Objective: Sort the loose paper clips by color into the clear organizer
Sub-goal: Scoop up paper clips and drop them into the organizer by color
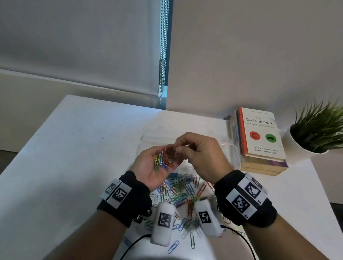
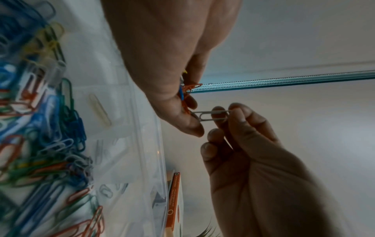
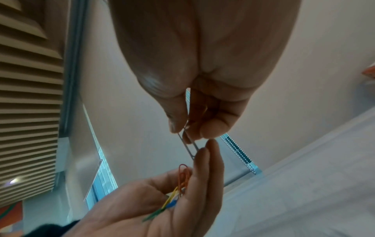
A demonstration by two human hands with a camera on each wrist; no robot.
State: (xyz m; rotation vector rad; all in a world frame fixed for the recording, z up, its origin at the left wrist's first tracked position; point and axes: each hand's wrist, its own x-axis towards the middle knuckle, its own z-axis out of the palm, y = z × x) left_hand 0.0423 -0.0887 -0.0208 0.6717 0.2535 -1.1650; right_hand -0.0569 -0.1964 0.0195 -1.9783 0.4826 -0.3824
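Left hand [image 1: 155, 165]: cupped mid-frame, cradling a mixed bunch of clips [image 1: 162, 158].
Right hand [image 1: 198, 156]: pinching one silver clip [image 2: 211, 115] by its end, teasing it off that bunch.
Organizer [image 2: 142, 144]: clear, just behind the hands; loose pile [image 1: 181, 192] lower centre.
Tip: draw it straight out, so neighbours don't snag.
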